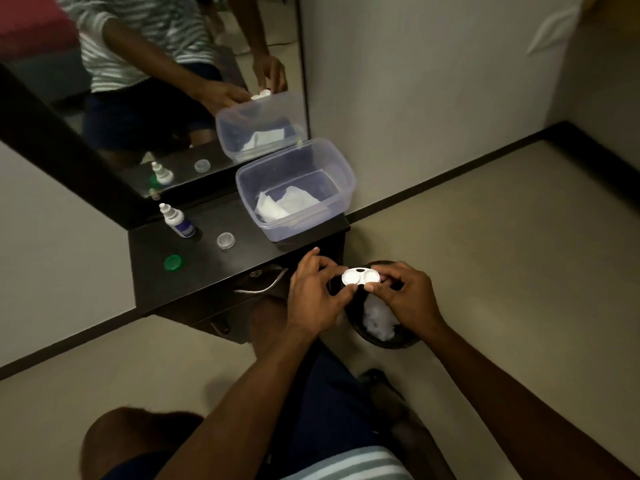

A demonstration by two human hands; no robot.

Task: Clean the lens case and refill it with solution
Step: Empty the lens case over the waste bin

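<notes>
Mirror (121, 81) fills the upper left of the frame, leaning at the back of the dark desk (207, 271), which sits left of centre. A clear plastic box (332, 188) with white tissue inside stands at the desk's right end, close to the edge. Below the desk's right corner, a dark bin (384, 341) on the floor holds crumpled white tissue.

Both hands meet mid-frame, directly above the bin. Left hand (311, 299) and right hand (405, 296) each pinch one end of the white lens case (361, 277), fingers curled around it; the case is off the desk, wells facing up, no caps on.

Judgement: emptying or checking step. Do it well by holding the case over the bin, tipping it fully, gripping the rim only and keeping fingertips out of the wells.

On the desk, centre left: solution bottle (176, 220), nozzle bare, upright near the mirror; clear cap (225, 240) to its right; green cap (173, 262) near the front edge.

Room: bare desk between caps and box gives space to set the case down. The box overhangs slightly; avoid nudging it.
</notes>
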